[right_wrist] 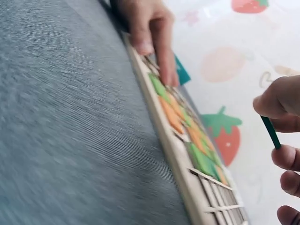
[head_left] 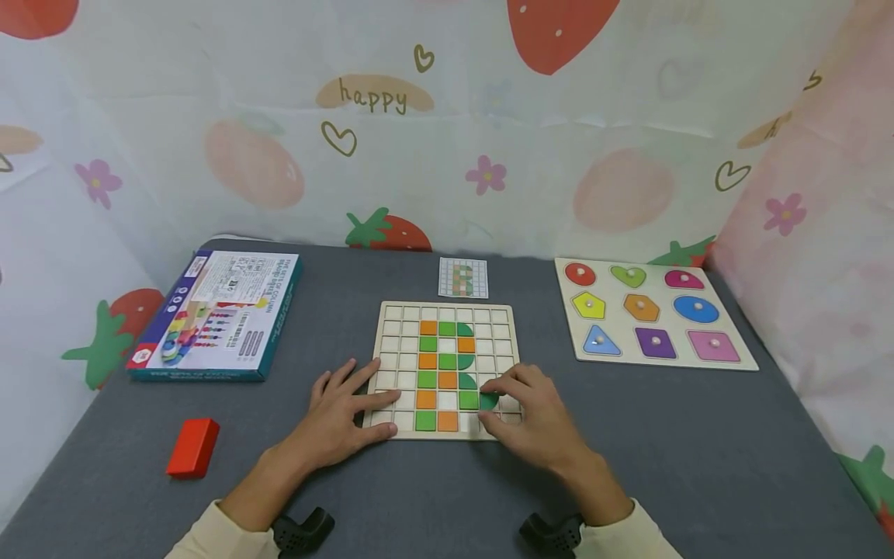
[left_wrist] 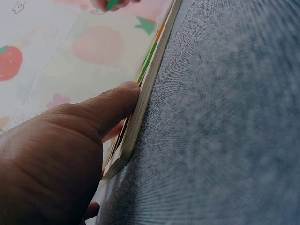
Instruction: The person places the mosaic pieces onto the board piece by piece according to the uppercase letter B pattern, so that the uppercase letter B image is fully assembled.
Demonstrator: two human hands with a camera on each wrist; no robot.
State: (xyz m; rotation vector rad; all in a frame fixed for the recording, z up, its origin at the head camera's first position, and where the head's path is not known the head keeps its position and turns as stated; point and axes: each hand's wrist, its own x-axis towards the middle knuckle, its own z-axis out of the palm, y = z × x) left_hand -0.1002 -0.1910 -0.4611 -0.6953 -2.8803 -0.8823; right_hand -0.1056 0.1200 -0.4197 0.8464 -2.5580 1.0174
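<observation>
A square wooden grid board [head_left: 447, 305] lies in front of me, with orange, green and dark green tiles filling part of its middle columns. My left hand [head_left: 335, 419] rests on the board's left side with its fingers spread, and in the left wrist view the thumb [left_wrist: 126, 96] presses on the near edge. Between the thumb and fingers of my right hand [head_left: 538, 419] is pinched a dark green tile [right_wrist: 270, 132], held above the board. From the head view this tile overlaps the grid just right of a green square tile [head_left: 469, 401] in the second row from the front.
Behind the board lies a small printed pattern card [head_left: 478, 268]. A shape puzzle board [head_left: 608, 283] with knobbed pieces is at the back right. To the left are a flat box [head_left: 216, 310] and, nearer me, a red block [head_left: 192, 448]. A printed curtain [head_left: 447, 171] backs the table.
</observation>
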